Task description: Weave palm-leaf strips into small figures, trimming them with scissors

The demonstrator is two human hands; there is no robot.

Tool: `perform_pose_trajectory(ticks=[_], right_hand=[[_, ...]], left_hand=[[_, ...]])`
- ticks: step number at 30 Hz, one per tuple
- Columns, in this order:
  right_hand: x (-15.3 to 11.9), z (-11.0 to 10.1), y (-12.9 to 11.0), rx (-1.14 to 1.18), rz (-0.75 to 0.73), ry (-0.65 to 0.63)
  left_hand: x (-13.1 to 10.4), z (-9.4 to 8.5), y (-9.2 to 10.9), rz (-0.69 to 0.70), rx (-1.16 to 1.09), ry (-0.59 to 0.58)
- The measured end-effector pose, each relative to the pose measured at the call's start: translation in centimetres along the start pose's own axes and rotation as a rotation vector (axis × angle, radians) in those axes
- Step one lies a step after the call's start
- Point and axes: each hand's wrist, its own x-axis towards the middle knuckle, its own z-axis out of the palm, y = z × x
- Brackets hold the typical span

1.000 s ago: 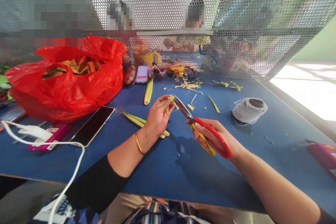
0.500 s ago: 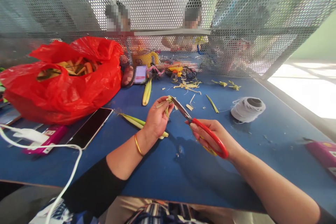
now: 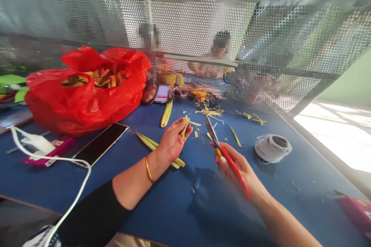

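My left hand (image 3: 173,141) pinches a small knotted piece of pale green leaf (image 3: 186,124) between thumb and fingers. My right hand (image 3: 236,166) is closed round the red and yellow handles of a pair of scissors (image 3: 215,136). Their blades point up and away, a little right of the leaf piece and apart from it. Folded green leaf strips (image 3: 150,144) lie on the blue table beneath my left wrist. Behind my hands sits another pale leaf bundle (image 3: 167,114). A white thread spool (image 3: 273,148) stands to the right.
At the left are a red plastic bag (image 3: 87,112) of leaf pieces, a phone (image 3: 102,144), and a white cable (image 3: 82,185) with a magenta box (image 3: 55,153). Leaf scraps (image 3: 213,112) lie toward a perforated metal screen (image 3: 188,19); people are behind it.
The scissors have moved away from the leaf piece toward the right, and their blades point more upward. My left hand still holds the piece. The view has tilted up, showing the screen's top.
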Motion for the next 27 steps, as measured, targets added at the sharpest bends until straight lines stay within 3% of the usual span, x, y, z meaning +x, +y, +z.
perform_pose_trajectory(ticks=[5, 10, 13, 21, 27], right_hand=[[0.7, 0.1, 0.1, -0.054, 0.057, 0.233], [1.3, -0.2, 0.4, 0.146, 0.02, 0.289], [1.3, -0.7, 0.7, 0.161, -0.052, 0.32], [1.4, -0.2, 0.9, 0.159, 0.049, 0.189], [1.2, 0.0, 0.6, 0.145, 0.084, 0.112]], left_hand=[[-0.2, 0.0, 0.1, -0.019, 0.033, 0.039], [-1.1, 0.0, -0.6, -0.085, 0.206, 0.037], [-1.4, -0.2, -1.2, -0.114, 0.389, -0.055], [-2.0, -0.7, -2.3, -0.076, 0.764, -0.332], [-2.1, -0.9, -2.4, -0.143, 0.803, -0.379]])
